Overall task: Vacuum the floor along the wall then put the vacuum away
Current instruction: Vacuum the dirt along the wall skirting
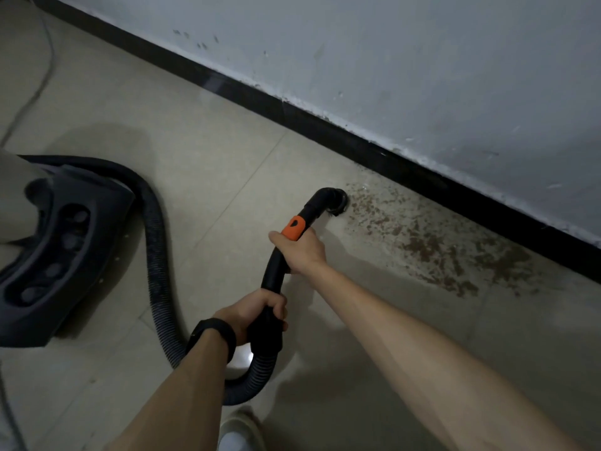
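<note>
Vacuum (55, 242) sits at your 9 o'clock on the floor (211, 151). It has a dark grey body and a curved moulded top with a row of round recesses; its edges are blurred. The ribbed black hose (156, 242) leaves the far end, arcs toward 12, and drops past the body's right side. It loops under your left wrist at 6 o'clock and rises into the handle (276, 275).

The handle is a rigid black tube, bent, running from 6 toward 1 o'clock. An orange collar (294, 227) with a dark mark sits on it just above your right hand (302, 250). Past the collar the tube elbows down into a small round black nozzle (336, 201) near mid-view, mouth against the tile.

Right hand: fingers curled round the handle directly below the collar, arm stretched in from 4 o'clock. Left hand (257, 315): wrapped round the lower handle where it meets the hose, fingers closed on it. There is a black band (216, 333) on that wrist.

Dirt (439, 245): a brown speckled patch starting just beside the nozzle at its 3 o'clock and spreading toward 4 o'clock, alongside the black skirting (325, 122). The skirting runs diagonally from 11 to 3 o'clock. Above it is a grey scuffed wall (422, 60), with chipped paint at the join.

The floor is beige tile with visible grout lines. A thin cord (42, 76) trails across it at 10 to 11 o'clock. A pale shoe (237, 431) toe shows at 6 o'clock, at the bottom edge.
</note>
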The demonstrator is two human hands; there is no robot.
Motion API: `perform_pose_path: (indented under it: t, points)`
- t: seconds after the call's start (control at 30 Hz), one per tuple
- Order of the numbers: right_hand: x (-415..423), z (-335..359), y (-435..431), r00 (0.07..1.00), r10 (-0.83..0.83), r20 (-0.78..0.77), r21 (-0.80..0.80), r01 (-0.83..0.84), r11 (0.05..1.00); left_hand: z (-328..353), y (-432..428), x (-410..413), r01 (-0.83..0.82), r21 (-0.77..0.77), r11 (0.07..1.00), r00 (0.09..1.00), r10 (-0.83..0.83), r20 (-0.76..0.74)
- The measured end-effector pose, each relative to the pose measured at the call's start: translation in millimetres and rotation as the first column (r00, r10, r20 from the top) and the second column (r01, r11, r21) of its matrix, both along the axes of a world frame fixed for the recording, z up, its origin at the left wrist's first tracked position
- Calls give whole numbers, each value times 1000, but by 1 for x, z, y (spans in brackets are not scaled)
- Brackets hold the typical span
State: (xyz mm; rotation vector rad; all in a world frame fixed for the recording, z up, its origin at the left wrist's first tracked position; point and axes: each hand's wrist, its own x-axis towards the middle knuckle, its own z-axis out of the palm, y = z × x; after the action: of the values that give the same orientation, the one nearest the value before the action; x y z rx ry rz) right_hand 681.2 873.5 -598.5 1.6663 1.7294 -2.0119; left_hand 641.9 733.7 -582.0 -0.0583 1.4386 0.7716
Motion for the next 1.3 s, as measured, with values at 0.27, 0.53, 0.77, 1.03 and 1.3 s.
perform_pose_path:
  t: [0.27, 0.53, 0.77, 1.03, 1.3]
  points:
    - [-4, 2, 31, 1000, 24, 18, 19, -24, 1000, -2, 27, 4, -81, 20, 996, 995, 82, -60]
    - [6, -2, 56, 974, 227, 20, 93, -228, 969, -4, 58, 10, -101, 67, 993, 992, 105, -65]
    - [9, -9, 76, 983, 179, 33, 112, -181, 977, -9, 82, 17, -111, 71, 991, 992, 115, -53]
    - [9, -8, 83, 982, 181, 62, 127, -188, 974, -13, 92, 18, -106, 52, 993, 994, 107, -25]
    - [21, -5, 79, 995, 97, 30, 110, -100, 989, -3, 89, 22, -90, 61, 994, 996, 90, 0]
